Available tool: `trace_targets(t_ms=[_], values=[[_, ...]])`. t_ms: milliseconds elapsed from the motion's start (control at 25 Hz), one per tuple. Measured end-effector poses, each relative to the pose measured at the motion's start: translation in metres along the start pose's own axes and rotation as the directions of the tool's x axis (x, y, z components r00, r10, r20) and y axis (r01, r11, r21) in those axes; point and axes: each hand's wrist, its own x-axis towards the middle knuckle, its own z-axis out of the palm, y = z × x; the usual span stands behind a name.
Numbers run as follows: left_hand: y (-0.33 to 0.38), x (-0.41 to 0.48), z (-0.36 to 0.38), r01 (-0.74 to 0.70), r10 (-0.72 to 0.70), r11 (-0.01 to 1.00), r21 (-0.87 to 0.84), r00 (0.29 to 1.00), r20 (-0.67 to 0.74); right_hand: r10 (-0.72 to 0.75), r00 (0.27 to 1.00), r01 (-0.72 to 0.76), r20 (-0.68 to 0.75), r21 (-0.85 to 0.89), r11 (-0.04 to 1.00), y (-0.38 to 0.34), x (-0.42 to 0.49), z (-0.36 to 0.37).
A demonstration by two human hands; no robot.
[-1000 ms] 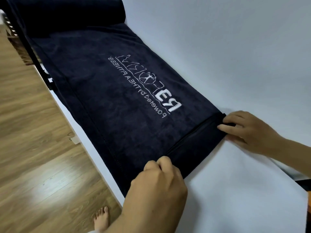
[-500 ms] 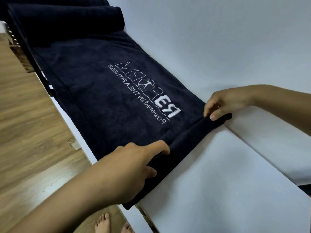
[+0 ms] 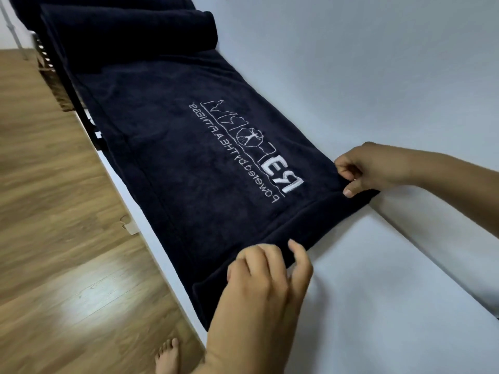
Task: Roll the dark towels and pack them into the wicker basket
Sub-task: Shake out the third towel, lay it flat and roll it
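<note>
A dark navy towel point(image 3: 189, 163) with a white stitched logo lies flat along the edge of a white bed point(image 3: 378, 279). Its near end is turned over into a narrow roll point(image 3: 318, 220). My left hand point(image 3: 267, 282) lies on the near-left part of that roll with its fingers curled over the fold. My right hand point(image 3: 364, 168) pinches the roll's far-right end between thumb and fingers. A second dark towel point(image 3: 129, 36), rolled up, lies at the far end. Part of the wicker basket point(image 3: 55, 85) shows beyond the towel's left edge.
Wooden floor point(image 3: 54, 238) runs along the left of the bed, and my bare foot point(image 3: 167, 357) stands on it near the bottom. The white sheet spreads to the right and has a long crease point(image 3: 432, 252).
Both hands lifted the towel's near end and turned it over into a fold. My left hand has moved from gripping underneath to curling over the top of the roll, and my right hand has shifted its pinch.
</note>
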Motion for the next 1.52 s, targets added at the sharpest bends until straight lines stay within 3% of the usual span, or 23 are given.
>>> trace_targets(t_ms=[80,240,400,480,560,640,800,840,960,1040,1160,1240,1400,1480,1520], values=[[0.008,-0.002,0.000,0.055,-0.056,0.998,0.041,0.998,0.020,-0.087,0.979,0.076,-0.182,-0.065,0.995,-0.002,-0.016,0.019],[0.018,0.003,0.008,0.175,-0.188,0.979,0.105,0.974,0.128,-0.391,0.807,0.211,-0.443,-0.402,0.891,0.002,-0.053,0.083],[0.022,0.011,0.021,0.273,-0.278,0.960,0.057,0.929,0.244,-0.390,0.732,0.222,-0.559,-0.346,0.912,0.003,-0.067,0.113],[0.019,0.017,0.023,0.259,-0.257,0.965,0.034,0.921,0.292,-0.386,0.712,0.221,-0.586,-0.335,0.916,-0.003,-0.054,0.113],[0.017,0.023,0.022,0.226,-0.248,0.969,0.104,0.906,0.344,-0.425,0.703,0.239,-0.571,-0.372,0.897,-0.008,-0.035,0.102],[0.009,0.030,0.010,0.137,-0.173,0.981,0.140,0.941,0.290,-0.489,0.705,0.323,-0.513,-0.382,0.866,-0.010,-0.021,0.085],[-0.009,0.047,-0.020,-0.032,0.017,0.999,0.040,0.944,0.330,-0.517,0.775,0.452,-0.363,-0.254,0.855,-0.008,-0.013,0.061],[-0.016,0.051,-0.030,-0.026,0.022,1.000,0.003,0.903,0.429,-0.501,0.798,0.458,-0.335,-0.203,0.866,-0.009,-0.011,0.056],[-0.048,0.059,-0.038,0.002,0.052,0.991,-0.136,0.917,0.396,-0.434,0.882,0.451,-0.184,0.059,0.891,-0.009,0.000,0.036],[-0.072,0.067,-0.036,0.033,0.050,0.982,-0.184,0.900,0.432,-0.333,0.941,0.338,-0.063,0.236,0.911,-0.008,0.008,0.023],[-0.093,0.071,-0.043,0.165,0.025,0.947,-0.274,0.815,0.578,-0.269,0.962,0.252,-0.041,0.508,0.824,-0.009,0.018,0.019],[-0.086,0.065,-0.041,0.136,0.005,0.964,-0.229,0.850,0.527,-0.255,0.964,0.249,-0.078,0.610,0.752,-0.013,0.022,0.022],[-0.021,0.037,-0.020,0.121,-0.119,0.993,0.009,0.951,0.285,-0.241,0.968,0.241,-0.068,0.517,0.821,-0.017,0.024,0.019],[0.002,0.026,-0.005,0.165,-0.148,0.984,-0.059,0.963,0.223,-0.241,0.970,0.233,-0.043,0.466,0.854,-0.018,0.028,0.016],[0.005,0.020,0.000,0.151,-0.126,0.986,-0.073,0.953,0.274,-0.234,0.971,0.230,-0.049,0.458,0.858,-0.019,0.030,0.016]])
